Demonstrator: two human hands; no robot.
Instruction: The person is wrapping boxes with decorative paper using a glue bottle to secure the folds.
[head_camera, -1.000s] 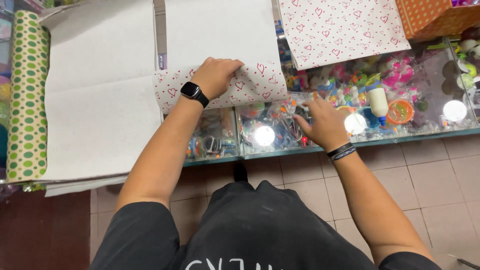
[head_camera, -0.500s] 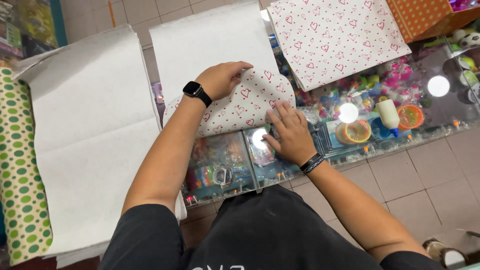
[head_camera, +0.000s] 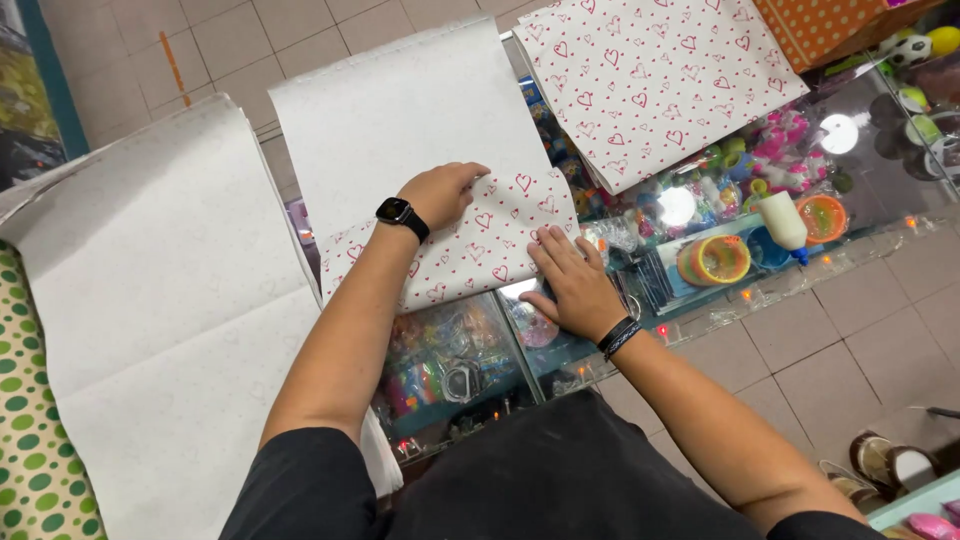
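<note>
Dark square smartwatch screen (head_camera: 394, 210) on left wrist.

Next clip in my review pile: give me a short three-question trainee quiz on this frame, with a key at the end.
1. True or false: the left hand presses on the folded heart-print flap of the wrapping sheet.
2. Which surface is the right hand resting on? A) the floor tiles B) the glass counter at the flap's right edge C) the green dotted paper
3. Fill in: the left wrist carries a black ____.

Key
1. True: the left hand lies flat on the flap, which is turned up over the sheet's plain white back.
2. B: the fingertips lie at the flap's edge and the palm is on the glass.
3. Smartwatch.
</note>
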